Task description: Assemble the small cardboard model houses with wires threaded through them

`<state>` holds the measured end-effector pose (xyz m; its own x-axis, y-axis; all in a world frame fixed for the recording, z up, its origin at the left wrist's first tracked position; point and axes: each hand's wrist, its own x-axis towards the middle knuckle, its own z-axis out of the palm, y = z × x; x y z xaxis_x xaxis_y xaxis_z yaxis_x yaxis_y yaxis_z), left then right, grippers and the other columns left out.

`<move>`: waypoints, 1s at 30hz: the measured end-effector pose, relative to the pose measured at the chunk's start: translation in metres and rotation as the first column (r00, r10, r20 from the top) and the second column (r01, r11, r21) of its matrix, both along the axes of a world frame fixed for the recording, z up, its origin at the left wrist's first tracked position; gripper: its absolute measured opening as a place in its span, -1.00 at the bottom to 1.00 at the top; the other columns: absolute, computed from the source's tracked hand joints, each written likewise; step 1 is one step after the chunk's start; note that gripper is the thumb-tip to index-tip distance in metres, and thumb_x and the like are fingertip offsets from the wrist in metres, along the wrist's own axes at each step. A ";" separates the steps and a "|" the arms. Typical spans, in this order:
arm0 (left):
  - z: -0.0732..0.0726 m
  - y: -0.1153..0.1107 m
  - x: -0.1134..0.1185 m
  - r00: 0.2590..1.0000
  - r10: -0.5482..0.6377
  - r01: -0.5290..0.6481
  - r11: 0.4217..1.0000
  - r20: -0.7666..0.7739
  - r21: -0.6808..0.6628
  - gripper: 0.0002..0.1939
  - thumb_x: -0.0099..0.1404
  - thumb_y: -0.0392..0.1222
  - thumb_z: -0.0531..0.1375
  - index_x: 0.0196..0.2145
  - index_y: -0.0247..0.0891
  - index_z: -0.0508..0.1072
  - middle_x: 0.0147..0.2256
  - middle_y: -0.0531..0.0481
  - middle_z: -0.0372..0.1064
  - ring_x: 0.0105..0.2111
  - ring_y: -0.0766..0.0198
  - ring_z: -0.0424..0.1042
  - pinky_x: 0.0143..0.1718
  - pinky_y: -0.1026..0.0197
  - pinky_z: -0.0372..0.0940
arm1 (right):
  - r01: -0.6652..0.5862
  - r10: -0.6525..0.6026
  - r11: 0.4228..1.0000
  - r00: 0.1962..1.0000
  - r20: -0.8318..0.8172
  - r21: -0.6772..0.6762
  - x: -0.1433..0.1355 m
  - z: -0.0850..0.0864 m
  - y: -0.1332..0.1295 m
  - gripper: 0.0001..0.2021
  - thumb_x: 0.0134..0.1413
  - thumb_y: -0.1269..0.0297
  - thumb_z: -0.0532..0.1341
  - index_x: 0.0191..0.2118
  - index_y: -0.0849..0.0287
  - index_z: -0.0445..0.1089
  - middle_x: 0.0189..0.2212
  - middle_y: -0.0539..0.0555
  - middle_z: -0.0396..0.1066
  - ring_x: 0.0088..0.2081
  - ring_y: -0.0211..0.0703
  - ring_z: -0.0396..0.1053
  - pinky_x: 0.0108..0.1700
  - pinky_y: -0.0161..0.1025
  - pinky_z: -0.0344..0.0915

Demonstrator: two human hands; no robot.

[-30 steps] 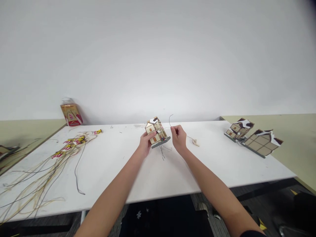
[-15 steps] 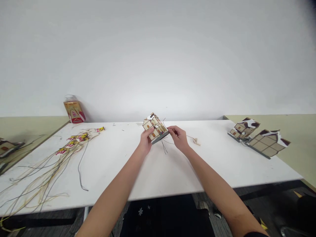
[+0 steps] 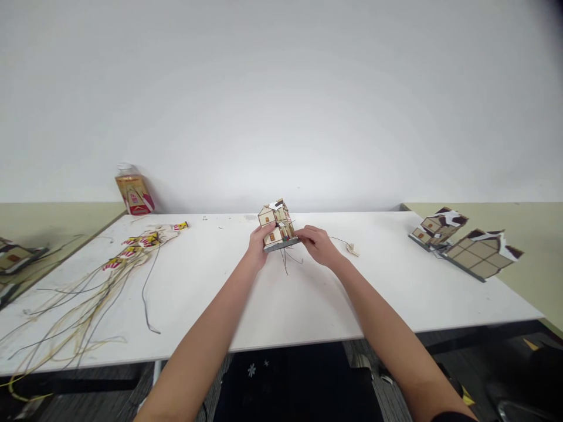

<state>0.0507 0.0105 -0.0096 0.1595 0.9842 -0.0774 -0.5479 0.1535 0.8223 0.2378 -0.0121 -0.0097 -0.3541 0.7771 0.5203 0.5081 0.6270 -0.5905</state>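
A miniature model house [image 3: 277,218] with cream walls, brown trim and a white-patched roof is held up over the white table, slightly tilted. My left hand [image 3: 257,246] grips its left side, thumb across the front wall. Several thin dark wires [image 3: 285,258] hang below its grey base [image 3: 281,245]. My right hand [image 3: 319,243] is closed in a pinch at the house's right end; what lies between the fingertips is hidden. A thin wire runs from behind that hand to a small pale wooden piece [image 3: 352,249] on the table.
Two similar model houses, one smaller [image 3: 437,225] and one larger [image 3: 481,255], stand at the table's right. Red-white-yellow tagged wire bundles [image 3: 132,252] spread over the left side of the table [image 3: 197,305]. A bottle [image 3: 134,190] stands at the back left. Another model house [image 3: 11,256] is at far left.
The model house has turned more level, its right end dropping less steeply upward than before. My right hand stays pinched at its right end, fingers slightly lower.
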 end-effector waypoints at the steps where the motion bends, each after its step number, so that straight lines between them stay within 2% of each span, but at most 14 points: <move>1: 0.001 -0.001 0.000 1.000 -0.007 0.007 1.000 -0.003 -0.009 -0.50 -0.08 -0.05 0.37 -0.20 -0.38 0.50 -0.23 -0.19 0.52 -0.21 0.00 0.51 -0.16 0.03 0.39 | -0.009 0.009 1.000 1.000 0.007 -0.011 0.000 0.000 0.000 -0.68 0.18 0.41 -0.04 -0.18 0.12 0.46 -0.40 0.07 0.35 -0.37 -0.19 0.29 -0.28 -0.23 0.25; 5: 0.005 -0.004 0.000 0.999 -0.042 0.041 0.998 -0.024 -0.038 -0.53 -0.06 -0.07 0.36 -0.21 -0.39 0.49 -0.23 -0.21 0.52 -0.22 0.00 0.51 -0.17 0.04 0.40 | -0.061 0.063 0.995 0.998 0.018 -0.085 0.000 0.003 0.000 -0.67 0.13 0.44 -0.05 -0.26 0.11 0.46 -0.42 0.04 0.32 -0.34 -0.19 0.29 -0.25 -0.23 0.24; 9: 0.007 -0.007 0.002 0.998 -0.058 0.056 0.997 -0.040 -0.047 -0.50 -0.06 -0.07 0.36 -0.17 -0.40 0.48 -0.22 -0.22 0.52 -0.23 -0.02 0.51 -0.20 0.03 0.41 | -0.106 0.113 0.986 0.993 0.044 -0.127 0.002 0.006 -0.002 -0.69 -0.01 0.50 -0.04 -0.30 0.12 0.42 -0.39 0.03 0.24 -0.32 -0.19 0.25 -0.23 -0.24 0.21; 14: 0.011 -0.010 0.003 0.996 -0.089 0.088 0.995 -0.030 -0.052 -0.46 -0.03 -0.04 0.34 -0.12 -0.41 0.47 -0.21 -0.24 0.51 -0.22 -0.05 0.51 -0.20 0.00 0.41 | -0.143 0.148 0.987 0.987 0.063 -0.077 -0.001 0.008 -0.008 -0.85 -0.11 0.41 0.14 -0.32 0.14 0.31 -0.32 0.02 0.14 -0.29 -0.17 0.20 -0.21 -0.22 0.22; 16: 0.013 -0.011 0.003 0.996 -0.086 0.084 0.995 -0.035 -0.047 -0.48 -0.03 -0.04 0.33 -0.13 -0.40 0.48 -0.22 -0.23 0.52 -0.21 -0.06 0.51 -0.18 0.00 0.40 | -0.124 0.128 0.991 0.990 0.065 -0.058 -0.004 0.007 -0.009 -0.90 -0.05 0.31 0.20 -0.34 0.13 0.29 -0.31 0.03 0.14 -0.27 -0.17 0.19 -0.20 -0.22 0.23; 19: 0.015 -0.012 0.004 0.996 -0.067 0.064 0.996 -0.052 -0.056 -0.49 -0.04 -0.04 0.33 -0.15 -0.40 0.49 -0.24 -0.22 0.52 -0.20 -0.08 0.51 -0.18 -0.02 0.40 | -0.095 0.096 0.995 0.994 0.045 -0.041 -0.008 0.004 -0.010 -0.81 0.03 0.13 0.23 -0.32 0.13 0.30 -0.31 0.04 0.13 -0.28 -0.17 0.18 -0.23 -0.21 0.25; 21: 0.016 -0.013 0.004 0.997 -0.057 0.054 0.997 -0.055 -0.060 -0.50 -0.03 -0.04 0.32 -0.15 -0.39 0.49 -0.23 -0.22 0.52 -0.20 -0.09 0.50 -0.17 -0.03 0.41 | -0.088 0.089 0.996 0.995 0.038 -0.022 -0.010 0.001 -0.009 -0.77 0.03 0.08 0.25 -0.30 0.12 0.30 -0.31 0.05 0.13 -0.28 -0.16 0.18 -0.24 -0.21 0.25; 25: 0.016 -0.013 0.004 0.997 -0.075 0.074 0.996 -0.030 -0.044 -0.50 -0.01 -0.04 0.31 -0.14 -0.39 0.49 -0.22 -0.23 0.52 -0.18 -0.10 0.50 -0.17 -0.04 0.41 | -0.036 0.033 0.999 0.996 0.077 0.039 -0.011 -0.005 -0.006 -0.73 -0.04 0.13 0.30 -0.26 0.12 0.29 -0.27 0.06 0.14 -0.29 -0.16 0.20 -0.26 -0.21 0.26; 30: 0.012 -0.012 0.005 0.997 -0.074 0.073 0.995 -0.025 -0.062 -0.51 -0.03 -0.07 0.33 -0.15 -0.41 0.48 -0.20 -0.24 0.51 -0.18 -0.08 0.50 -0.19 0.00 0.41 | 0.032 -0.052 0.994 0.979 0.196 0.102 -0.013 -0.009 -0.002 -0.83 0.03 0.18 0.25 -0.34 0.12 0.26 -0.28 0.08 0.18 -0.26 -0.14 0.21 -0.22 -0.19 0.24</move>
<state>0.0557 -0.0011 0.0026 0.2283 0.9631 -0.1427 -0.5105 0.2432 0.8248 0.2248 -0.0139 -0.0191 -0.4264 0.7420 0.5173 0.6360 0.6526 -0.4119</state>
